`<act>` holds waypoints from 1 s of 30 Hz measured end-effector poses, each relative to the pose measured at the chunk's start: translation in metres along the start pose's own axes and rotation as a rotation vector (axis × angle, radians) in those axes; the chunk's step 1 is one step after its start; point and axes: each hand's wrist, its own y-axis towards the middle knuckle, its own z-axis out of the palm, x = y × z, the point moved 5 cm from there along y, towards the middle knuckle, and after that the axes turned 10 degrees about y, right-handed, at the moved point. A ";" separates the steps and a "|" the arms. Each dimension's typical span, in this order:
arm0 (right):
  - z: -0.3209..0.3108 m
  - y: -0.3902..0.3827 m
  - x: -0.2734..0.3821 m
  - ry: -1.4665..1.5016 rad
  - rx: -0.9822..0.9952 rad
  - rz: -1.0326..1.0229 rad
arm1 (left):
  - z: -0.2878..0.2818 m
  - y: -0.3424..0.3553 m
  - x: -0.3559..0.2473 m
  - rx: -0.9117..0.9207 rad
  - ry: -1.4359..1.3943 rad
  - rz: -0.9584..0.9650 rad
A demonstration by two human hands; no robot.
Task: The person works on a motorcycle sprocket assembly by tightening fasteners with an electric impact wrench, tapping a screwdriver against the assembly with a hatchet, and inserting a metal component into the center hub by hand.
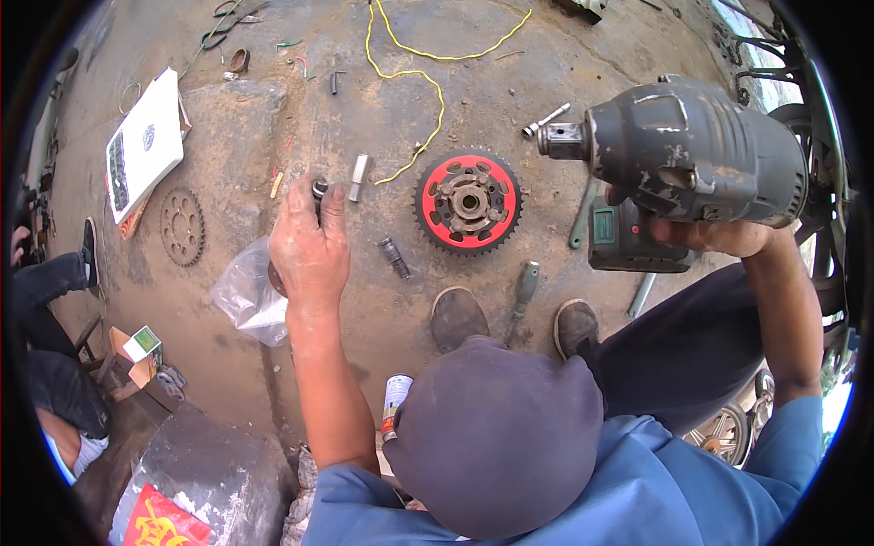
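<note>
My right hand [728, 238] is wrapped around the grip of a black cordless impact wrench [692, 150], raised on the right. Its bare square drive [563, 141] faces left, and a battery [628, 241] sits underneath. Between the thumb and fingers of my left hand [308, 241] is a small dark metal socket [320, 189], partly covered. On the ground between my hands lies a red and black sprocket [433, 209] with a metal hub in its middle. A long silver socket [360, 177] and a dark socket piece [395, 258] lie between my left hand and the sprocket.
A green-handled screwdriver [525, 284] lies near the shoes. Left are a rusty sprocket [171, 226], a plastic bag [250, 296] and a white box [150, 141]. A yellow cord [437, 86] curls across the far ground. Another person's leg [55, 282] shows far left.
</note>
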 end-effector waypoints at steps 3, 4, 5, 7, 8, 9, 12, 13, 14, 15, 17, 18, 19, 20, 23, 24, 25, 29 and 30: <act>-0.001 -0.034 -0.006 0.338 -0.257 0.068 | 0.042 -0.063 0.044 0.331 0.248 -0.117; -0.001 -0.042 -0.005 0.320 -0.311 0.061 | 0.056 -0.084 0.049 0.390 0.323 -0.124; 0.002 -0.050 -0.007 0.323 -0.315 0.122 | 0.070 -0.100 0.057 0.488 0.379 -0.172; 0.002 -0.060 0.002 -0.080 -0.391 0.059 | 0.079 -0.116 0.053 0.396 0.319 -0.144; 0.004 -0.063 0.003 -0.099 -0.370 0.056 | 0.076 -0.121 0.048 0.312 0.352 -0.157; 0.006 -0.065 0.005 -0.108 -0.340 0.053 | 0.075 -0.121 0.043 0.258 0.387 -0.206; 0.014 -0.063 0.006 -0.119 -0.243 0.021 | 0.072 -0.119 0.011 0.223 0.408 -0.150; 0.018 -0.061 0.005 -0.125 -0.213 0.002 | 0.080 -0.120 0.007 0.339 0.291 -0.248; 0.021 -0.059 0.003 -0.123 -0.182 -0.019 | 0.088 -0.120 0.000 0.404 0.303 -0.277; 0.026 -0.056 0.000 -0.121 -0.154 -0.036 | 0.092 -0.120 -0.003 0.405 0.286 -0.278; 0.034 -0.053 -0.002 -0.160 -0.142 -0.147 | 0.101 -0.119 -0.001 0.354 0.270 -0.313; 0.038 -0.052 -0.003 -0.173 -0.154 -0.211 | 0.106 -0.121 0.001 0.354 0.256 -0.323; 0.043 -0.051 -0.009 -0.130 -0.110 -0.139 | 0.111 -0.125 0.004 0.413 0.247 -0.346; 0.047 -0.048 -0.013 -0.078 -0.085 -0.107 | 0.109 -0.125 0.004 0.397 0.211 -0.305; 0.057 -0.046 -0.015 0.206 -0.086 -0.025 | 0.088 -0.119 -0.001 0.373 -0.111 -0.412; 0.060 -0.046 -0.015 0.289 -0.051 0.032 | 0.077 -0.107 -0.010 0.350 -0.269 -0.361; 0.064 -0.041 -0.014 0.312 -0.074 0.049 | 0.072 -0.102 -0.016 0.585 -0.586 -0.536; 0.077 -0.025 -0.009 0.237 -0.043 0.011 | 0.024 -0.055 -0.086 0.775 -0.835 -0.157; 0.077 -0.024 -0.008 0.254 -0.066 -0.062 | 0.018 -0.043 -0.101 0.803 -0.904 -0.056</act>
